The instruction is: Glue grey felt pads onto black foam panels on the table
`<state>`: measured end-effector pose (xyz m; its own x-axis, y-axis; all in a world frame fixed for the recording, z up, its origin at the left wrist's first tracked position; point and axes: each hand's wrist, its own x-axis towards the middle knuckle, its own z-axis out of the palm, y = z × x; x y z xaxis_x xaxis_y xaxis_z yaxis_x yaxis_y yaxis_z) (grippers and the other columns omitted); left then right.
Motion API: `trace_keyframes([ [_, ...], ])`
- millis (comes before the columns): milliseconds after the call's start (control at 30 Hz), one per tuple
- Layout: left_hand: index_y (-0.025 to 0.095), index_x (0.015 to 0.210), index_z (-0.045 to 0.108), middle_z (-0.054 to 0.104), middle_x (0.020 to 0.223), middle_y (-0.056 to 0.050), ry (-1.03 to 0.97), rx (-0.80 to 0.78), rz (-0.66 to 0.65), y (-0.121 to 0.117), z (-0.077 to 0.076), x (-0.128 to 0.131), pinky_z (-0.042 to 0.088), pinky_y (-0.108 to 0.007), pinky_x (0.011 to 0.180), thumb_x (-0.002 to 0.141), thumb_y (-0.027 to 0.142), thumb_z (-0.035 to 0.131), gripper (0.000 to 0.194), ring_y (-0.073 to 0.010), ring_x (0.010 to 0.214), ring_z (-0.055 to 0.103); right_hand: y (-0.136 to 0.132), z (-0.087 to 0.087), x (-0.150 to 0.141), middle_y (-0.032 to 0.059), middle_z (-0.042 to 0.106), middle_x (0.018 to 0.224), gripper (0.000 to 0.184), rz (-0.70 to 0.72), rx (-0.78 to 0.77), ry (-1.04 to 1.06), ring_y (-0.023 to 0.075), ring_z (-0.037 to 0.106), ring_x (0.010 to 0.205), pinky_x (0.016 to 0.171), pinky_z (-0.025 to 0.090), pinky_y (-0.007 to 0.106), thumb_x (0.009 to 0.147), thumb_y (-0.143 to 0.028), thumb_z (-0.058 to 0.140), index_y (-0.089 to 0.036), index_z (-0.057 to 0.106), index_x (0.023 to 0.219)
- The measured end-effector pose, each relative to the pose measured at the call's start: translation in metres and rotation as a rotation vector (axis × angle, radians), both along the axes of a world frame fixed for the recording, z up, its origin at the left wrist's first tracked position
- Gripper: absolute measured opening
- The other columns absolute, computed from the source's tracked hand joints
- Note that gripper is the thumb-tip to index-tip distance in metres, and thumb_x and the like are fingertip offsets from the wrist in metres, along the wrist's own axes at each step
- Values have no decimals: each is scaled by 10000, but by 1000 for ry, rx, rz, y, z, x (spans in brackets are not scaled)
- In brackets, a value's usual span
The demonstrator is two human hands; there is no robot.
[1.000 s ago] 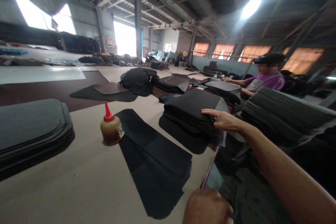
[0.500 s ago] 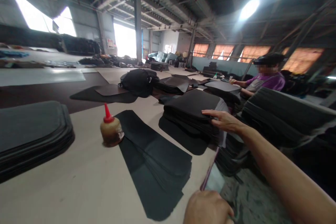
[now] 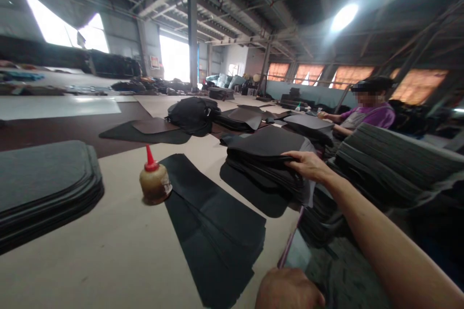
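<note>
Right arm: from my head view it slants in from the lower right corner, forearm bare, wrist low, the right hand (image 3: 308, 166) pointing left with its back up.
Right grip: narrow; fingertips lie at the near right edge of the top piece (image 3: 264, 140), the lower fingers against the layers. Whether they pinch it, I cannot tell.
Left hand (image 3: 290, 290): at the bottom of my view, knuckles up, fingers curled under and out of sight. I cannot tell if anything is in it; it sits at the lower end of a purplish strip (image 3: 291, 237) along the tabletop edge.
Dark stack (image 3: 266, 170): one, right of centre on the pale tabletop (image 3: 108, 251), beneath the right hand; its layers run too close to count. One flat dark sheet (image 3: 246, 186) pokes out from under it.
Dark strips (image 3: 224, 222): one fanned set, lying between bottle and left hand; several overlap, number unclear.
Bottle (image 3: 155, 184): one, squat, upright, amber-brown below a red nozzle, just beside the strips' far left end.
Grey-topped stack (image 3: 47, 169): one, at the left edge.
Tall stack (image 3: 395, 154): one, tilted, beyond my right forearm.
Black bundle (image 3: 192, 113): one, farther back.
Co-worker (image 3: 377, 113): one, purple sleeves, far right.
Lit lamp (image 3: 344, 18): one, overhead.
</note>
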<state>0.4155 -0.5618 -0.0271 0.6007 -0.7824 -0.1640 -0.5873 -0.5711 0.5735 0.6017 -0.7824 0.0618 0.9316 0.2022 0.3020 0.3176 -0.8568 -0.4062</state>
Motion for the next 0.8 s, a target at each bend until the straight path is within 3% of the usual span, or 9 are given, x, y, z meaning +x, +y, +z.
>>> trace_keyframes([
  [533, 251, 1138, 741, 716, 1149, -125, 99, -6, 45, 0, 9, 0, 505, -446, 977, 826, 248, 730, 312, -347, 1098, 659, 5, 4, -1, -22, 739, 938, 318, -40, 43, -10, 205, 678, 879, 783, 517, 269, 840, -307, 599, -269, 734, 1125],
  [800, 241, 1184, 716, 700, 1193, -118, 80, 64, 1, -2, 13, 0, 490, -420, 999, 876, 295, 686, 314, -327, 1139, 638, 3, 1, 0, -23, 736, 920, 313, -45, 60, -17, 205, 670, 864, 783, 507, 281, 840, -327, 602, -270, 735, 1117],
])
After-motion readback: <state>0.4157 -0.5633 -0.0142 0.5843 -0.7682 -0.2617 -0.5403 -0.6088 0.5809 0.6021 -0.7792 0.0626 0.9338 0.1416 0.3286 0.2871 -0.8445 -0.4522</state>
